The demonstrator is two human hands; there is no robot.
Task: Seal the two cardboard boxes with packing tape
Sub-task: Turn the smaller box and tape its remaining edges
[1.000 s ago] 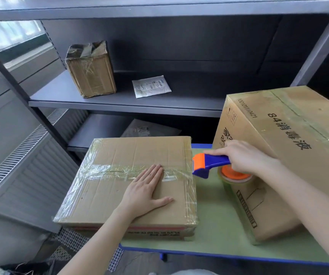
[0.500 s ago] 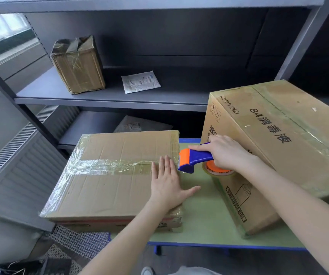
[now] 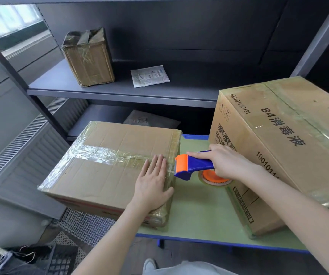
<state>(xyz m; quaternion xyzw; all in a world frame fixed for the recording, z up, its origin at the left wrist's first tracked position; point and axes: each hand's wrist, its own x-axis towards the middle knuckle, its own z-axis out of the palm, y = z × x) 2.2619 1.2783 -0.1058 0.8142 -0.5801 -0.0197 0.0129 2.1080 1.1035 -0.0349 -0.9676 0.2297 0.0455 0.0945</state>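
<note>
left grip [image 3: 152, 185] flat, fingers straight, on low box [image 3: 100, 175] (taped) | right grip [image 3: 225, 163] clasps tape dispenser [image 3: 195, 165]

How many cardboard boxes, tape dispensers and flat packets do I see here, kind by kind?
Cardboard boxes: 3 (flat box, large box, small box on the shelf)
Tape dispenser: 1
Flat packets: 2 (white packet, grey packet)
Total: 6

Light grey trousers [image 3: 191, 270], grey shoe [image 3: 149, 264].
</note>
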